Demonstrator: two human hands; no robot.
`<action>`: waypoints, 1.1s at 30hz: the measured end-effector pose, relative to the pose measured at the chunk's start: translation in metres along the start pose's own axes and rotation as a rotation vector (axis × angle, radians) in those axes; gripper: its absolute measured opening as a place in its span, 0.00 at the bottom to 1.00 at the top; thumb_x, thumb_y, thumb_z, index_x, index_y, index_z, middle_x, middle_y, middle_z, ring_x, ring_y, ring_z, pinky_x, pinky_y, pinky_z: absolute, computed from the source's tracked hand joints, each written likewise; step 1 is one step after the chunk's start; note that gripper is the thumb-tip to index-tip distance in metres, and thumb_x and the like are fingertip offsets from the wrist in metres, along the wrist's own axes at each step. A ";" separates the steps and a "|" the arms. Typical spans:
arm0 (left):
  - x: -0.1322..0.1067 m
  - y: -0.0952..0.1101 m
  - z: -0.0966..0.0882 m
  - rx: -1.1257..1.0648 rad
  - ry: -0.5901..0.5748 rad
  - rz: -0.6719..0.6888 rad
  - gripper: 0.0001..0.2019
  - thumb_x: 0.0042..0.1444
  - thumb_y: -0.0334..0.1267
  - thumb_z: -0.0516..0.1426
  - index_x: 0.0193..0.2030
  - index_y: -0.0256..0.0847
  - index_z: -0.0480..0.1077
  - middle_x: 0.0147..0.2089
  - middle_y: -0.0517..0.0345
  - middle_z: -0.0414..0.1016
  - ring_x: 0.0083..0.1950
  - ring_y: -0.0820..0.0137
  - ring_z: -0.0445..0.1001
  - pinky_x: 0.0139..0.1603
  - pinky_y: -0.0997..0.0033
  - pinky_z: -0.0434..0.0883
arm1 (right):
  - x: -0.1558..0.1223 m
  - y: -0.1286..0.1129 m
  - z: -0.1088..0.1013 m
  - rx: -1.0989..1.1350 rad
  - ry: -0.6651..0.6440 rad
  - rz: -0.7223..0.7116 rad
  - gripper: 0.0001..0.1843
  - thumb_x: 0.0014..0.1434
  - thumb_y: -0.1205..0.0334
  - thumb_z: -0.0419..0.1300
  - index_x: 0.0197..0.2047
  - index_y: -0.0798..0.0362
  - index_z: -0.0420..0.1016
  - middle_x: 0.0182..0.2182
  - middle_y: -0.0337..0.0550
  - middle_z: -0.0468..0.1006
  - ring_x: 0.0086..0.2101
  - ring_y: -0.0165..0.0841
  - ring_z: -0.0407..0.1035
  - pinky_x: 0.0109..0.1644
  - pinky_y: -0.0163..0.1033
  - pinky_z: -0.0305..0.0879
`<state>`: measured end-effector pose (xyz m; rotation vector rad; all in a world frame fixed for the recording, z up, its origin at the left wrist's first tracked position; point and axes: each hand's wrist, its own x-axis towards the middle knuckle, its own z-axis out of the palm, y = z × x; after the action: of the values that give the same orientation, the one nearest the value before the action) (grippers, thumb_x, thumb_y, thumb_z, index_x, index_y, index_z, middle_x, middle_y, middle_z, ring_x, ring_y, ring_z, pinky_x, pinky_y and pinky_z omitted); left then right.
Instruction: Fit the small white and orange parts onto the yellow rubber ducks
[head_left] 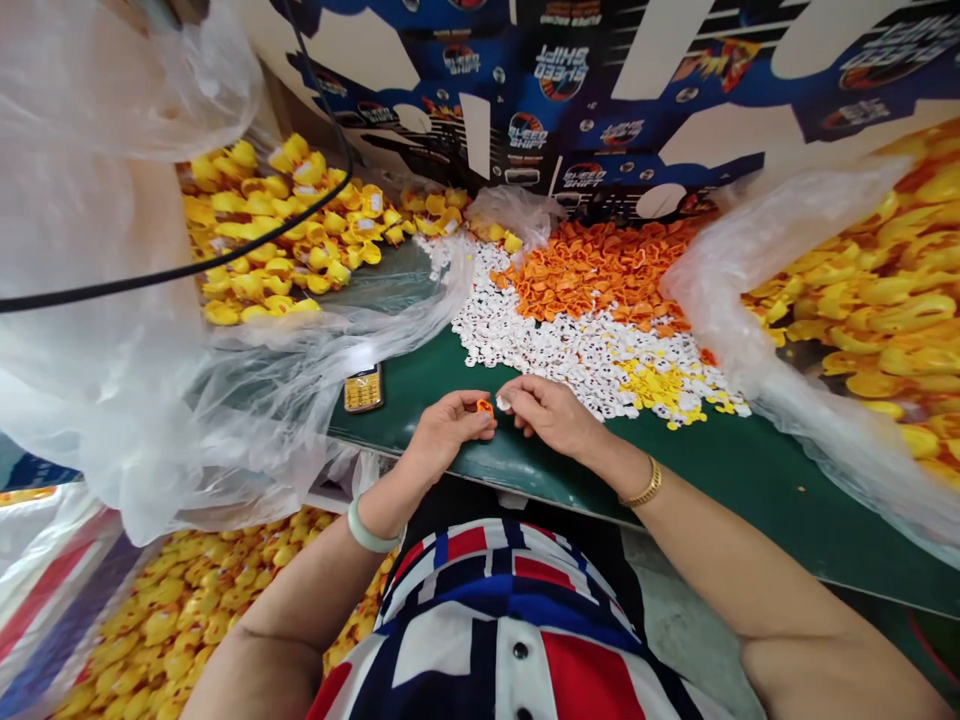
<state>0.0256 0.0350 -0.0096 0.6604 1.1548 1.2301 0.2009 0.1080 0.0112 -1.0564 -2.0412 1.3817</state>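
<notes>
Near the front edge of the green table, my left hand (454, 428) pinches a small orange plastic piece (484, 407) between thumb and fingers. Just beside it, my right hand (551, 412) is closed on a small white plastic piece (503, 402). The two pieces are close together, with a slight gap between them. Behind my hands spreads a heap of white pieces with dark eye-like marks (517, 335). A pile of orange pieces (592, 270) lies farther back, and flat yellow pieces (652, 385) are mixed in at the right.
A gold keypad phone (364, 388) lies left of my hands on the green table (420, 375). Yellow hollow parts (277, 220) are heaped at back left, with more (885, 300) at right. Clear plastic sheeting (247, 390) drapes the left side. A black cable (180, 272) hangs across.
</notes>
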 end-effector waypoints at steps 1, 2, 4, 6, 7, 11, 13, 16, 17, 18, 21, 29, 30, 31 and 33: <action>0.000 0.000 0.002 -0.002 -0.001 0.002 0.25 0.41 0.42 0.72 0.45 0.34 0.73 0.33 0.57 0.79 0.31 0.72 0.78 0.38 0.69 0.77 | -0.005 -0.001 0.003 0.047 -0.012 0.016 0.16 0.67 0.50 0.53 0.41 0.52 0.74 0.27 0.36 0.76 0.24 0.28 0.69 0.29 0.34 0.67; 0.000 0.000 0.004 -0.002 -0.002 0.001 0.25 0.41 0.42 0.72 0.45 0.34 0.74 0.33 0.56 0.79 0.31 0.72 0.77 0.38 0.68 0.77 | -0.009 -0.001 0.006 0.059 -0.012 0.023 0.15 0.66 0.50 0.53 0.41 0.52 0.75 0.27 0.36 0.76 0.24 0.28 0.70 0.29 0.33 0.67; 0.000 -0.001 0.006 0.004 -0.007 -0.005 0.25 0.40 0.42 0.72 0.45 0.34 0.75 0.34 0.56 0.80 0.31 0.72 0.77 0.38 0.68 0.77 | -0.013 -0.001 0.010 0.020 0.011 0.011 0.14 0.67 0.52 0.53 0.40 0.52 0.75 0.27 0.37 0.76 0.25 0.28 0.70 0.31 0.34 0.67; -0.001 -0.003 0.007 0.031 -0.017 -0.012 0.24 0.42 0.41 0.72 0.45 0.34 0.76 0.34 0.55 0.80 0.31 0.72 0.77 0.39 0.69 0.76 | -0.014 0.002 0.011 -0.057 0.044 -0.032 0.13 0.67 0.55 0.53 0.39 0.52 0.75 0.28 0.38 0.77 0.27 0.28 0.71 0.33 0.35 0.67; -0.002 -0.004 0.007 0.055 -0.020 -0.007 0.23 0.43 0.41 0.71 0.45 0.35 0.77 0.34 0.55 0.81 0.31 0.72 0.77 0.39 0.69 0.76 | -0.014 0.004 0.011 -0.101 0.060 -0.065 0.13 0.68 0.56 0.52 0.39 0.52 0.75 0.29 0.39 0.77 0.28 0.29 0.71 0.35 0.35 0.67; -0.004 -0.006 0.006 0.203 0.007 0.111 0.18 0.46 0.39 0.69 0.45 0.37 0.79 0.35 0.56 0.81 0.34 0.72 0.77 0.40 0.71 0.74 | -0.016 0.013 0.013 -0.253 0.141 -0.221 0.12 0.68 0.59 0.52 0.39 0.51 0.76 0.34 0.42 0.77 0.36 0.32 0.72 0.44 0.39 0.67; -0.005 -0.007 0.007 0.196 0.022 0.109 0.18 0.46 0.39 0.69 0.45 0.37 0.79 0.35 0.56 0.81 0.33 0.72 0.77 0.40 0.70 0.74 | -0.018 0.016 0.017 -0.268 0.189 -0.235 0.12 0.68 0.59 0.52 0.39 0.51 0.76 0.34 0.43 0.77 0.36 0.33 0.72 0.45 0.40 0.67; -0.007 -0.009 0.013 0.101 0.019 0.025 0.20 0.44 0.42 0.70 0.44 0.36 0.79 0.34 0.55 0.81 0.31 0.71 0.77 0.39 0.67 0.75 | -0.021 0.018 0.022 -0.269 0.251 -0.200 0.12 0.69 0.58 0.51 0.39 0.50 0.75 0.33 0.43 0.77 0.35 0.34 0.72 0.44 0.40 0.68; -0.008 -0.009 0.015 0.095 0.030 0.032 0.20 0.44 0.42 0.70 0.44 0.36 0.78 0.35 0.55 0.81 0.31 0.71 0.77 0.39 0.67 0.76 | -0.022 0.018 0.024 -0.286 0.266 -0.200 0.12 0.69 0.59 0.51 0.39 0.50 0.75 0.33 0.43 0.77 0.35 0.34 0.72 0.44 0.40 0.68; -0.009 -0.010 0.016 0.109 0.047 0.065 0.19 0.44 0.42 0.70 0.44 0.37 0.78 0.34 0.55 0.81 0.32 0.71 0.77 0.39 0.67 0.75 | -0.022 0.019 0.024 -0.312 0.278 -0.211 0.12 0.69 0.58 0.51 0.39 0.50 0.75 0.33 0.44 0.77 0.36 0.35 0.72 0.45 0.41 0.68; -0.011 -0.011 0.019 0.155 0.081 0.168 0.17 0.46 0.40 0.69 0.42 0.37 0.78 0.32 0.58 0.80 0.32 0.72 0.76 0.39 0.69 0.74 | -0.022 0.019 0.023 -0.353 0.279 -0.273 0.14 0.70 0.57 0.49 0.42 0.50 0.75 0.35 0.46 0.77 0.37 0.36 0.72 0.46 0.43 0.69; 0.004 -0.004 0.018 -0.070 -0.033 0.070 0.17 0.48 0.42 0.69 0.42 0.36 0.76 0.34 0.56 0.79 0.30 0.75 0.74 0.34 0.74 0.72 | -0.020 0.023 0.017 -0.173 0.286 -0.344 0.21 0.64 0.51 0.60 0.58 0.47 0.68 0.41 0.47 0.76 0.38 0.39 0.74 0.41 0.46 0.74; 0.005 -0.003 0.019 -0.064 -0.046 0.066 0.17 0.48 0.43 0.69 0.42 0.36 0.77 0.34 0.56 0.79 0.30 0.75 0.74 0.34 0.74 0.71 | -0.020 0.024 0.016 -0.203 0.299 -0.365 0.22 0.62 0.51 0.62 0.57 0.48 0.68 0.41 0.47 0.75 0.37 0.39 0.73 0.40 0.46 0.74; 0.005 -0.001 0.019 -0.037 -0.066 0.057 0.17 0.49 0.43 0.68 0.42 0.36 0.77 0.34 0.56 0.79 0.30 0.75 0.73 0.34 0.74 0.71 | -0.019 0.025 0.015 -0.233 0.319 -0.382 0.21 0.62 0.51 0.62 0.56 0.48 0.68 0.39 0.47 0.75 0.36 0.39 0.73 0.39 0.46 0.74; 0.007 0.007 0.018 0.107 -0.144 0.027 0.17 0.53 0.47 0.65 0.43 0.36 0.77 0.34 0.54 0.78 0.30 0.73 0.73 0.33 0.72 0.71 | -0.018 0.026 0.014 -0.278 0.346 -0.393 0.16 0.64 0.54 0.60 0.53 0.49 0.69 0.37 0.46 0.74 0.34 0.38 0.72 0.38 0.45 0.73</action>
<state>0.0389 0.0468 -0.0001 0.8343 1.0999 1.1297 0.2106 0.0913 -0.0175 -0.8650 -2.0671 0.6829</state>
